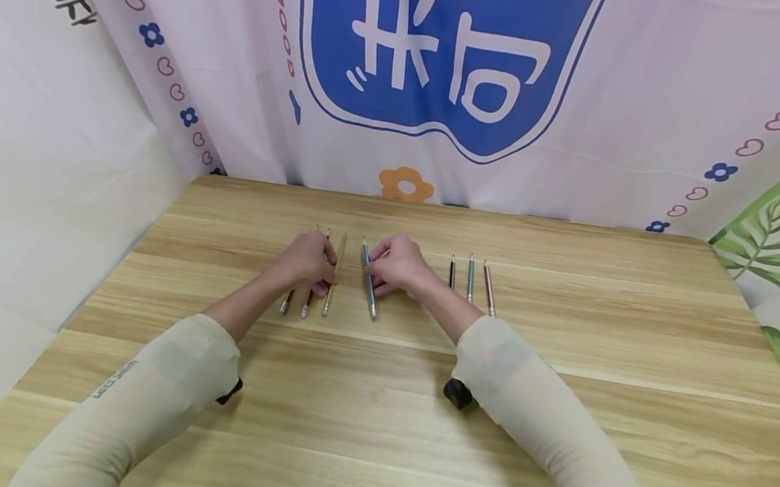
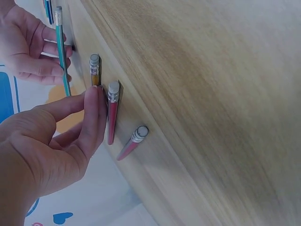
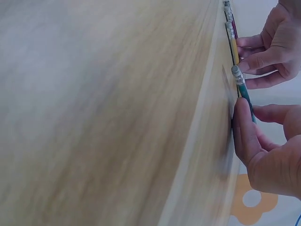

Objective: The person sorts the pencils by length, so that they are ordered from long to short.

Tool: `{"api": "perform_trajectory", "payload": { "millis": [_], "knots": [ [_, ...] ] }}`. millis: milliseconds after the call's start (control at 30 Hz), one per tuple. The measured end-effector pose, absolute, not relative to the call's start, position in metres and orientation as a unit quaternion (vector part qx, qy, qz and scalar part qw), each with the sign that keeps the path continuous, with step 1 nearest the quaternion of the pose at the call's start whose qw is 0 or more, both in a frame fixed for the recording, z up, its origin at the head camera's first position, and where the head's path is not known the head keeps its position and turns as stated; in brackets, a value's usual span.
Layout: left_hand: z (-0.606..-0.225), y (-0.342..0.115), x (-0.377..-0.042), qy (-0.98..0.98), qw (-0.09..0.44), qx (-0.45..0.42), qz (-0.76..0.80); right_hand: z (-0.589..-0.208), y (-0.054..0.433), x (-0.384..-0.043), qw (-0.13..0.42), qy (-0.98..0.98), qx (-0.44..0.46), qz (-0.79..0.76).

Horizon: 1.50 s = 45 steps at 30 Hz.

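My left hand (image 1: 309,258) pinches a yellow pencil (image 1: 327,300), which lies on the table with its eraser toward me. Left of it lie two red pencils, one closer (image 2: 112,117) and one farther out (image 2: 130,147), partly covered by that hand in the head view. Between thumb and fingers, my right hand (image 1: 402,263) grips a green pencil (image 1: 371,294) just right of the yellow one. A shadow beneath the green pencil in the right wrist view shows it slightly raised off the wood. Its point faces the back, its eraser me.
Three more pencils lie side by side right of my right hand: a dark one (image 1: 453,271), a teal one (image 1: 471,274) and a red one (image 1: 489,288). A printed curtain (image 1: 612,123) hangs behind the wooden table (image 1: 363,409).
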State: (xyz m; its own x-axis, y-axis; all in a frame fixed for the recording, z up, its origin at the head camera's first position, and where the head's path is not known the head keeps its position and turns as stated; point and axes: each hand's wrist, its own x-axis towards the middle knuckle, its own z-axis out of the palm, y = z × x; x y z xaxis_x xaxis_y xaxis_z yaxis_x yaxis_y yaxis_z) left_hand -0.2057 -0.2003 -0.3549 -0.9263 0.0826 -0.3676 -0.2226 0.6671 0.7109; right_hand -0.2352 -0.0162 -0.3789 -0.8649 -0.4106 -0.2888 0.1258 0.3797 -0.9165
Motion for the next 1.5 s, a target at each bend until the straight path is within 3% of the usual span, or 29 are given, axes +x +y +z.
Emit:
{"api": "perform_trajectory", "payload": {
  "millis": [1500],
  "knots": [
    [-0.361, -0.205, -0.208, 0.891, 0.188, -0.037, 0.411, -0.383, -0.048, -0.238, 0.188, 0.831, -0.043, -0.521]
  ]
}}
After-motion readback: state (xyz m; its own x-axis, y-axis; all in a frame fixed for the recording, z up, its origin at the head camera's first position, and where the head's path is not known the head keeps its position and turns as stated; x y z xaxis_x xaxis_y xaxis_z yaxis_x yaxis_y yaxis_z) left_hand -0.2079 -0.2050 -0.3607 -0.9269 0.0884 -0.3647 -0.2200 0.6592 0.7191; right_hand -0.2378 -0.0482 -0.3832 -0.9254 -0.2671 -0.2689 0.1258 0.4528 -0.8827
